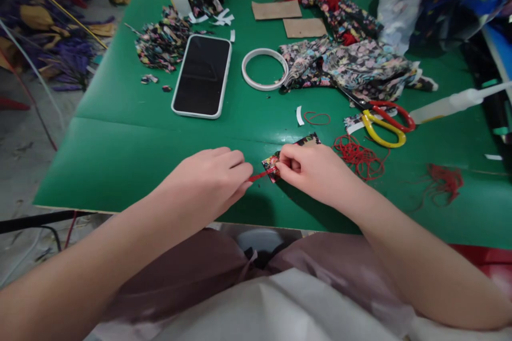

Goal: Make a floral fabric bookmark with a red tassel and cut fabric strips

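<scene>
Green table (120, 160): cord (259, 175) seemingly between hands.

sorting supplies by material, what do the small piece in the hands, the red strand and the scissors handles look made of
Small piece: likely printed floral fabric over brown card; a tan underside shows at its far corner. Red strand, pinched between left hand and right hand: thin matte thread or cord, like the loose red tangle nearby. Scissors handles: glossy moulded plastic, one yellow, one red.

left hand (212, 178) pinches red cord (259, 175); right hand (314, 170) pins fabric piece (272, 162) on green table (120, 138).
</scene>
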{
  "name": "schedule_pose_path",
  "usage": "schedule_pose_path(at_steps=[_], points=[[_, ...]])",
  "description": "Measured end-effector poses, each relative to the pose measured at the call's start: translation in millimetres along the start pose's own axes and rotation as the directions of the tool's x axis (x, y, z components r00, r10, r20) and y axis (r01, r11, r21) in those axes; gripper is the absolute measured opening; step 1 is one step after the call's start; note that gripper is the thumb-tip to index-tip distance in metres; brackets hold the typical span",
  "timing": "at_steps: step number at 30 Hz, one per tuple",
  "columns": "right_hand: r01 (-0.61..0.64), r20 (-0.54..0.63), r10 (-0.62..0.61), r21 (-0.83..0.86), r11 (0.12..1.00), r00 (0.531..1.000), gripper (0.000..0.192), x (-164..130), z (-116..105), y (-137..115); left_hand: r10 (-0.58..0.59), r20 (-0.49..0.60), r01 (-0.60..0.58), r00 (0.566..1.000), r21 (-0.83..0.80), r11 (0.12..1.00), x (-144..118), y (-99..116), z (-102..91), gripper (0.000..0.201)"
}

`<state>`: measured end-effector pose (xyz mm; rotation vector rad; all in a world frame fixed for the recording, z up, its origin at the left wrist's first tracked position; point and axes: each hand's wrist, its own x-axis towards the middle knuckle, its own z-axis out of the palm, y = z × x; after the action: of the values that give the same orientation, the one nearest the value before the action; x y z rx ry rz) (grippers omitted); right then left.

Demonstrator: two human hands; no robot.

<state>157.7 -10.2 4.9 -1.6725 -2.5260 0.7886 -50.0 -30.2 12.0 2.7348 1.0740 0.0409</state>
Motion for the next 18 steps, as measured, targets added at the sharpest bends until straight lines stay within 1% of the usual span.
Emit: schedule_pose_path(at_steps=[5, 7, 11, 13, 15, 17, 18], points=[[0.018, -0.01, -0.018, 0.001, 1.0, 1.0, 0.019, -0.6, 0.7, 0.1, -0.087, 0.006, 0.086, 0.996, 0.081, 0.993, -11.4, 0.2, -3.8, 0.018], [0.018, -0.011, -0.018, -0.004, 1.0, 1.0, 0.018, -0.6, 1.0, 0.4, -0.124, -0.005, 0.124, 0.992, 0.104, 0.987, -12.9, 2.5, -6.2, 0.021], [0.021, -0.015, -0.022, -0.016, 1.0, 1.0, 0.016, -0.2, 1.3, 0.8, -0.135, -0.088, 0.139, 0.987, 0.048, 0.989, -1.9, 14.0, -7.7, 0.024], [0.035, -0.005, -0.035, -0.018, 0.999, 0.999, 0.016, 0.0, 1.1, 0.8, -0.123, -0.136, 0.123, 0.983, -0.002, 0.992, 6.4, 22.2, -3.1, 0.019], [0.037, 0.004, -0.037, -0.021, 0.999, 0.999, 0.016, 0.1, 0.7, 0.5, -0.131, -0.151, 0.123, 0.98, -0.062, 0.991, 11.5, 29.4, 5.4, 0.013], [0.031, 0.007, -0.031, -0.025, 0.999, 0.999, 0.017, 0.2, 0.3, 0.1, -0.156, -0.176, 0.14, 0.972, -0.099, 0.985, 11.8, 33.4, 15.1, 0.01], [0.031, 0.005, -0.03, -0.026, 0.999, 1.0, 0.017, 0.3, 0.2, 0.0, -0.166, -0.191, 0.147, 0.967, -0.107, 0.983, 10.3, 34.1, 19.4, 0.012]])
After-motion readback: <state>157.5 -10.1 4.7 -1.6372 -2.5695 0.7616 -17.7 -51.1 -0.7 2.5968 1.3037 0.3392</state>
